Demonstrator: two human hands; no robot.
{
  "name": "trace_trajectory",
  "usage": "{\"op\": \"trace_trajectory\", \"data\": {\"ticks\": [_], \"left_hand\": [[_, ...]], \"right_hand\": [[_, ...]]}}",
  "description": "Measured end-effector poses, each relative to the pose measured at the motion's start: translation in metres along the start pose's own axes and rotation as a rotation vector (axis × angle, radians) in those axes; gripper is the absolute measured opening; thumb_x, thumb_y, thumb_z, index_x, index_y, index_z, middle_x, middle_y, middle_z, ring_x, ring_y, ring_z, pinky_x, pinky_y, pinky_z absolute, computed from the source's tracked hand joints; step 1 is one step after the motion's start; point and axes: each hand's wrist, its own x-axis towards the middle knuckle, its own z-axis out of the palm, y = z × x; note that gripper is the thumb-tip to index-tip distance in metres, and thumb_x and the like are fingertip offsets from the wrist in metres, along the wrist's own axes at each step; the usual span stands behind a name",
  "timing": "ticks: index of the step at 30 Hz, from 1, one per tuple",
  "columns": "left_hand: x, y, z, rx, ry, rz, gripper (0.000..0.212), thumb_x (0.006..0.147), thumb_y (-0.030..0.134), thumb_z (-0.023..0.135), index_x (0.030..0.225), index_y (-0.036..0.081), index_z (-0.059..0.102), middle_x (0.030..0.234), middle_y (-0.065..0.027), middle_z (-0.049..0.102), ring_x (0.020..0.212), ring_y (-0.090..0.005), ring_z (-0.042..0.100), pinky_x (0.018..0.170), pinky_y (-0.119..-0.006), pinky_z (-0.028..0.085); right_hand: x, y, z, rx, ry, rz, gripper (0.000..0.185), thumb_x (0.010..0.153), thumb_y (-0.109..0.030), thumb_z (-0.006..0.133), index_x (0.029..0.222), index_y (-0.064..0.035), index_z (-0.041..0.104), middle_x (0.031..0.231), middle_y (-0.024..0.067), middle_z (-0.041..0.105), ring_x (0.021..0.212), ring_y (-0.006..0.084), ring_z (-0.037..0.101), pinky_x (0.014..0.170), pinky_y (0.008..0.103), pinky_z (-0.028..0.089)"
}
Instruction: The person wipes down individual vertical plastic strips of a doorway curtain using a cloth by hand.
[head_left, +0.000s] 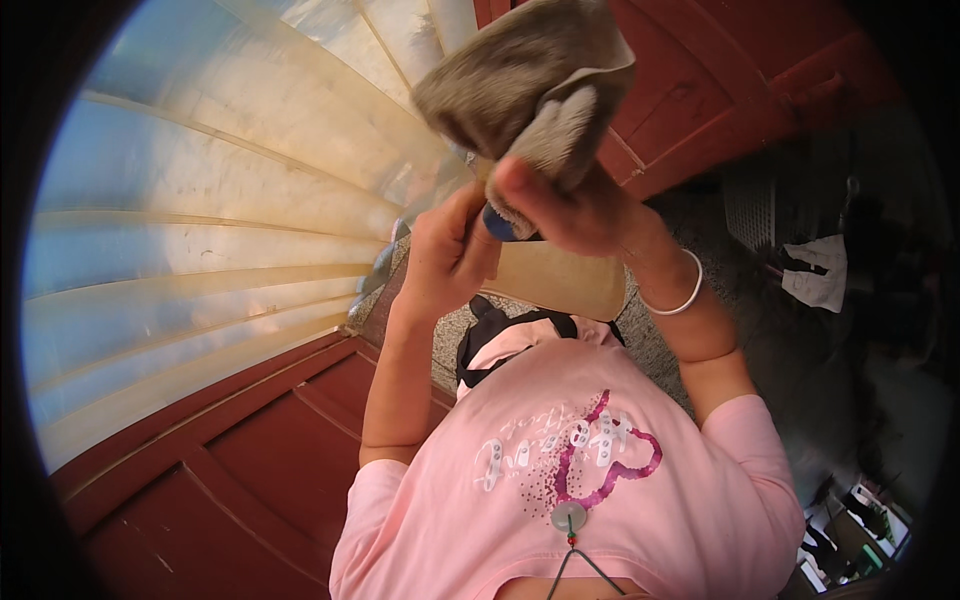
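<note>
A grey-brown plush cloth (517, 75) is raised before me, slightly blurred, its upper part spread wide and a lower part folded into a narrow strip. My right hand (581, 214) grips that folded strip from the right, thumb pointing up and to the left. A pale bangle (686, 289) circles the right wrist. My left hand (450, 255) is curled beside the cloth's lower end, its fingers against it. Between the hands shows a small blue part (499, 223); whether it belongs to the cloth or to something inside it I cannot tell.
Tall translucent ribbed panels (225, 202) stand at my left, above dark red panelling (277, 442). More red panelling (675, 82) is ahead on the right. A tan flat surface (555, 277) lies below the hands, over speckled flooring (664, 330). A white bag-like item (817, 274) is at the far right.
</note>
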Motion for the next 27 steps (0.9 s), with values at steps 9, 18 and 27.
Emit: {"op": "trace_trajectory", "data": {"ticks": [9, 18, 27], "left_hand": [[-0.006, 0.020, -0.009, 0.216, -0.034, 0.090, 0.016, 0.091, 0.007, 0.049, 0.077, 0.000, 0.054, 0.049, 0.0017, 0.041, 0.041, -0.0030, 0.038, 0.040, -0.020, 0.028], [-0.019, 0.022, -0.029, -0.003, 0.161, 0.146, 0.036, 0.095, 0.027, 0.046, 0.076, -0.001, 0.056, 0.057, 0.0006, 0.050, 0.040, -0.0019, 0.038, 0.038, -0.018, 0.027], [-0.010, 0.026, -0.039, 0.209, 0.121, 0.230, 0.040, 0.095, 0.028, 0.046, 0.065, 0.002, 0.052, 0.053, 0.0018, 0.045, 0.041, -0.0033, 0.038, 0.038, -0.020, 0.027]], "right_hand": [[0.036, 0.042, 0.017, -0.391, 0.163, -0.219, 0.027, 0.086, -0.027, 0.060, 0.067, -0.0074, 0.059, 0.063, 0.0050, 0.059, 0.054, 0.0213, 0.057, 0.048, 0.0328, 0.042], [0.039, -0.001, -0.042, 1.260, 0.081, 0.507, 0.037, 0.094, -0.034, 0.042, 0.106, -0.0020, 0.057, 0.099, 0.0085, 0.062, 0.089, 0.0170, 0.060, 0.081, 0.0298, 0.047], [0.009, 0.018, -0.064, 1.170, -0.011, 0.296, 0.030, 0.077, 0.003, 0.059, 0.106, 0.0017, 0.056, 0.100, 0.0082, 0.062, 0.095, 0.0149, 0.059, 0.083, 0.0284, 0.048]]}}
